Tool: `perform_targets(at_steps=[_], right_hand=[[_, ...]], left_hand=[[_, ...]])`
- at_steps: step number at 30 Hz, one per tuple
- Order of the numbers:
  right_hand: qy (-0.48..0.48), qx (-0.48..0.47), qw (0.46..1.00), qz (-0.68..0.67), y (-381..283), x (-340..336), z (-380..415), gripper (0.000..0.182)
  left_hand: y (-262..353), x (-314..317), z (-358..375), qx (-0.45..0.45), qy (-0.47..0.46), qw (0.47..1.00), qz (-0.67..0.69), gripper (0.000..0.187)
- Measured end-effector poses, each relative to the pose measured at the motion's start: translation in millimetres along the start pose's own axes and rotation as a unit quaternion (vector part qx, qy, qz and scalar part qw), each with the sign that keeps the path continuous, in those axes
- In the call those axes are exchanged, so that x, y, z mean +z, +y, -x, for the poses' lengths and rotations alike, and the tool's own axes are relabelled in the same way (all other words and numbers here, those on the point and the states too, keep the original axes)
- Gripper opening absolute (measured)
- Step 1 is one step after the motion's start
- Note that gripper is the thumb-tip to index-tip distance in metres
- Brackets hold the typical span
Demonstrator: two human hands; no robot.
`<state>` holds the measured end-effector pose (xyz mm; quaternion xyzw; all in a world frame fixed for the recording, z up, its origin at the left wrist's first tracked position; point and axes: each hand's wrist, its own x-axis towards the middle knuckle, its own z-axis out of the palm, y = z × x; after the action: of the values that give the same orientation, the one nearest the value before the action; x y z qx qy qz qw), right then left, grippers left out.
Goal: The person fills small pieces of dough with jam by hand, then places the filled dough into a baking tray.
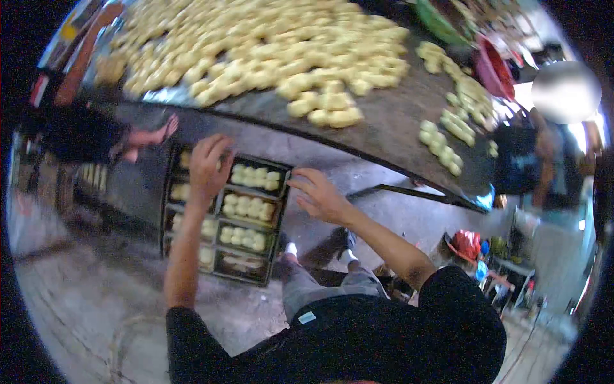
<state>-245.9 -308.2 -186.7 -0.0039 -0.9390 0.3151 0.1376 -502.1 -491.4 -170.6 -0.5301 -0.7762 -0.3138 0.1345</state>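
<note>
Nearest the camera is the person's own dark shirt and grey trousers, with both bare forearms stretched down toward a rack of baking tins (pixel 220 221) that sits on the floor (pixel 96 307) below the tabletop edge. The left hand (pixel 208 168) rests on the upper left part of the rack, its fingers curled loosely over the rim of one tin; whether it actually grips anything there cannot be told, as the hand hides what lies under it. The right hand (pixel 318 195) hovers at the rack's right edge, fingers spread fairly wide and holding nothing, its fingertips just beside the top right tin. The tins stand in two columns, and several are filled with pale dough pieces (pixel 248 207) set in tidy rows; the lowest tin on the right looks darker and its contents are hard to make out. Beyond the rack, another person's bare foot (pixel 153 136) shows on the floor, close to the rack's upper left corner. Farther off, the dark tabletop (pixel 390 125) curves across the view, carrying a large heap of shaped dough lumps (pixel 256 48) and a looser scatter of them (pixel 457 118) toward its right end. At the far right, another person in dark clothes (pixel 521 160) stands near the tabletop's end, beside a red bowl (pixel 495 70).
</note>
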Motion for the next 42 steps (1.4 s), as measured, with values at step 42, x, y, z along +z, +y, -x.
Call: perform_targets(at_steps=[42], right_hand=[[-0.273, 0.170, 0.904, -0.281, -42.3, -44.3, 156.8, 0.037]], left_hand=[[209.6, 51.8, 136.5, -0.110, -0.494, 0.792, 0.342, 0.058]])
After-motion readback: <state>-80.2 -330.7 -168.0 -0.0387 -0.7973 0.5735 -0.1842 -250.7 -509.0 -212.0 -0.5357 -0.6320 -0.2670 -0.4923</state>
